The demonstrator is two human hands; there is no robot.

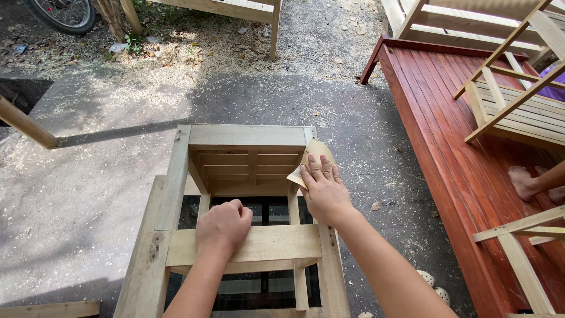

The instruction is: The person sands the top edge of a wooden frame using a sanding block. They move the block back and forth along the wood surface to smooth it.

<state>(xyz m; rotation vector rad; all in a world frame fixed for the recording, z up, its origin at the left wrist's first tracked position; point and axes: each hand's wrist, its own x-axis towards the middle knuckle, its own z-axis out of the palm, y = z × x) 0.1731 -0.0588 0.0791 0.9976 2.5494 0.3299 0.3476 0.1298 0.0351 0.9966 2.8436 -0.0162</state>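
An unfinished pale wooden chair frame point(176, 176) stands below me on grey concrete. My left hand point(223, 227) is curled over its near crossbar point(276, 242), gripping it. My right hand point(323, 191) lies flat, fingers spread, pressing a tan sheet of sandpaper point(315, 152) against the frame's right rail near the far right corner. Slats of the seat show deeper inside the frame.
A red-stained slatted wooden platform point(447, 118) runs along the right, with bare wooden chairs point(518, 106) on it and another person's bare feet point(527, 182). Sawdust covers the ground at the back. A bicycle wheel point(62, 15) is at top left, a wooden pole point(26, 125) at left.
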